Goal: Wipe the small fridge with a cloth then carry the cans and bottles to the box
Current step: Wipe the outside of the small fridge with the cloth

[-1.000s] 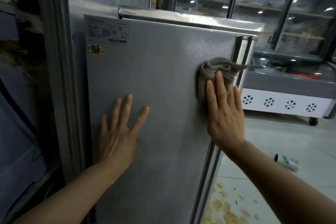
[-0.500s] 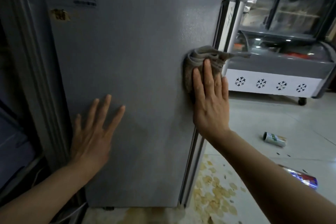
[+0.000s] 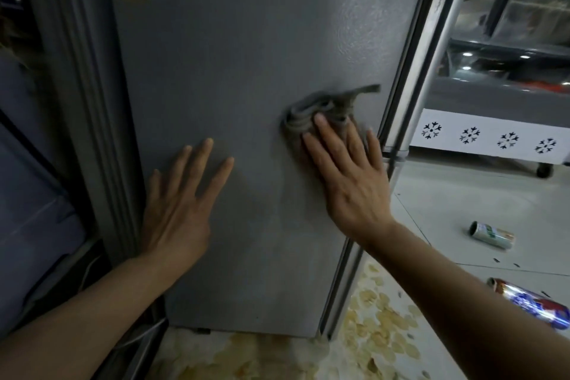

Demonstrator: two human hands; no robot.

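The small fridge (image 3: 246, 71) was in the wiping step: the cloth (image 3: 311, 114) was pressed to its side panel by the flat, open right hand (image 3: 348, 176), while the open left hand (image 3: 179, 207) rested at 9 o'clock from it. Two cans, a pale can (image 3: 490, 235) and a red-blue can (image 3: 530, 305), were seen on the floor (image 3: 462, 194) at 4 o'clock, so the carrying was judged not begun; no box was seen.

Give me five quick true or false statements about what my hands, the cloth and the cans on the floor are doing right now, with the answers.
1. The right hand presses a crumpled grey cloth against the grey metal fridge side. True.
2. The left hand grips a can. False: it lies flat and open on the fridge side, holding nothing.
3. A pale green-and-white can lies on its side on the tiled floor. True.
4. The red-and-blue can stands upright. False: it lies on its side.
5. The cloth hangs over the fridge's top edge. False: it is bunched under the right hand's fingers.
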